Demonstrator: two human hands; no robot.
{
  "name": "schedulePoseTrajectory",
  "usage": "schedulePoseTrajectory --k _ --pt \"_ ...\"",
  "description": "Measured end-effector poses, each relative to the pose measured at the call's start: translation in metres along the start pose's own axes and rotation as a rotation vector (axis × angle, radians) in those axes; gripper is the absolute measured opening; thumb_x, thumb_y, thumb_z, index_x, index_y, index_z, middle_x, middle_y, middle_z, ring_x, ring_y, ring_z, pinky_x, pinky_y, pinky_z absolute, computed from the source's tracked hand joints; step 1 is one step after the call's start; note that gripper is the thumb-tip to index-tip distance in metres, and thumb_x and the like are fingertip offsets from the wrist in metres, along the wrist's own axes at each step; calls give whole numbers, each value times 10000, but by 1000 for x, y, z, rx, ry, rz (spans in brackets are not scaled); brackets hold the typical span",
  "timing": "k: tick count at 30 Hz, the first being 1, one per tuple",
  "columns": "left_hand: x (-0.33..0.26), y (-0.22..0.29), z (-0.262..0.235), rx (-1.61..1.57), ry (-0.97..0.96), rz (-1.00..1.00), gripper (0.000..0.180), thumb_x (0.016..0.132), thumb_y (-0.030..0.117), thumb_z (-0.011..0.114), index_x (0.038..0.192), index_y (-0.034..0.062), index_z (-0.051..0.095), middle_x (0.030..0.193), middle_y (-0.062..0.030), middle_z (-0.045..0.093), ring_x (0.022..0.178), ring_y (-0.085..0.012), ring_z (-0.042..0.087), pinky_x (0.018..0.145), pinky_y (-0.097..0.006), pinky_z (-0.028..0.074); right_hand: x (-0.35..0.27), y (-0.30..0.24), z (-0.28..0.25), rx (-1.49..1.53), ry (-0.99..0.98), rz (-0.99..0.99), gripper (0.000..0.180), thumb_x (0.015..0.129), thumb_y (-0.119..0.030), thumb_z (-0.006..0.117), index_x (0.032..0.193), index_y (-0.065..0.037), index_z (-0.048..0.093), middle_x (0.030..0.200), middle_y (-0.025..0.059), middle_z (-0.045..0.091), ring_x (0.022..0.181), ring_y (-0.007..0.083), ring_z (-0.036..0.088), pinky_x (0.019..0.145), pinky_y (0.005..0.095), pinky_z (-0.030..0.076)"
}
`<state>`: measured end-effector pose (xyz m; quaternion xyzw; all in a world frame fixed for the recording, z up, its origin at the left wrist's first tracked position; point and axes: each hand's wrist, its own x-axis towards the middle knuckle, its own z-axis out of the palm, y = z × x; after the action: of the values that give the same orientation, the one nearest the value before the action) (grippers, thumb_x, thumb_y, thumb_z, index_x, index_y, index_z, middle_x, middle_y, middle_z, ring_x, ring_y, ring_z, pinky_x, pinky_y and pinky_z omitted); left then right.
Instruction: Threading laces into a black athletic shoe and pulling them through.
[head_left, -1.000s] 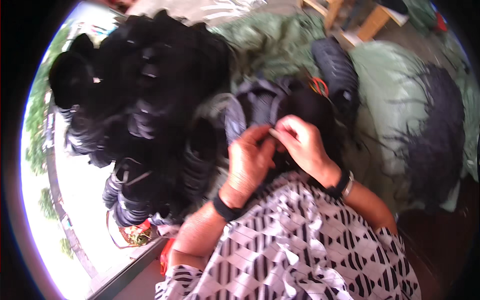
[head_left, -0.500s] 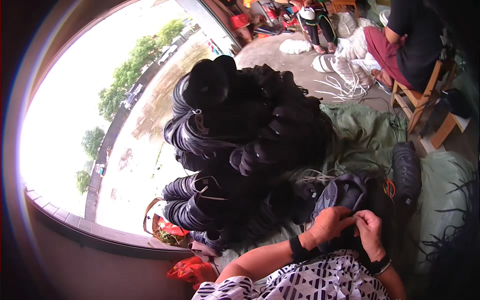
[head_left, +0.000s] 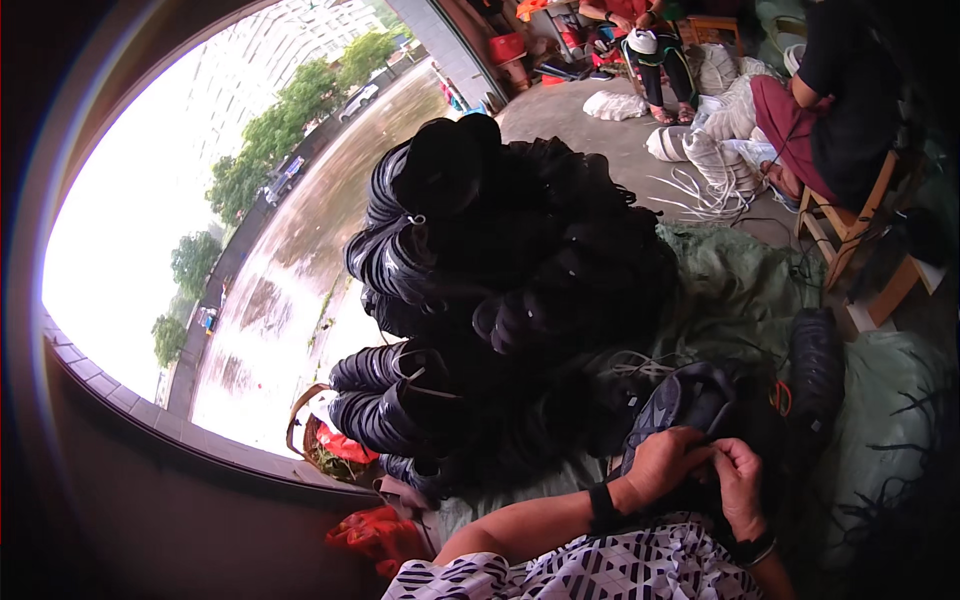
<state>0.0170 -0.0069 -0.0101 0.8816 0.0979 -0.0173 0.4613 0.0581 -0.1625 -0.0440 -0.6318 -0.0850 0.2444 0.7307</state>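
A dark grey shoe upper (head_left: pixel 683 397) lies on the dark pile in front of me, its opening facing up. My left hand (head_left: pixel 664 466) is closed at the near edge of this upper, thumb and fingers pinched together. Close beside it, my right hand (head_left: pixel 738 486) is closed too, its fingertips meeting those of the left. Whatever lies between the fingertips is too small and dark to make out. My hands cover the near end of the upper.
Large bundles of nested black shoe uppers (head_left: pixel 440 250) are heaped ahead and left. Orange-handled scissors (head_left: pixel 780 397) lie right of the upper, near another dark stack (head_left: pixel 815 365). Green sheeting (head_left: pixel 740 285) covers the floor. Two people sit beyond, near white bundles (head_left: pixel 722 165). A red bag (head_left: pixel 375 540) lies lower left.
The whole view has shifted, so the far scene sits slightly lower and further right. My hands stay pinched together by the upper; the right fingers have turned slightly.
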Motion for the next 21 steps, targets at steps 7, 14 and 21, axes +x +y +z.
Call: schedulePoseTrajectory --k 7,14,21 --pt "-2 6 4 -1 19 -65 298 797 283 675 953 29 668 897 -151 663 833 -320 654 710 -373 516 0 4 -3 -40 -16 -15 72 904 -8 518 901 15 586 730 17 599 620 74 570 581 208 455" --pt "-3 14 6 98 62 -64 281 798 293 657 905 33 644 882 -146 644 828 -323 644 704 -396 510 -2 2 -3 -39 -35 13 80 908 -15 509 911 12 585 724 21 604 625 74 563 585 207 446" --pt "-8 9 11 144 81 -41 292 814 301 649 943 40 646 897 -136 644 844 -314 645 712 -392 511 -4 -1 -2 -33 -46 18 72 904 -2 512 922 5 581 738 23 608 654 69 569 599 197 448"
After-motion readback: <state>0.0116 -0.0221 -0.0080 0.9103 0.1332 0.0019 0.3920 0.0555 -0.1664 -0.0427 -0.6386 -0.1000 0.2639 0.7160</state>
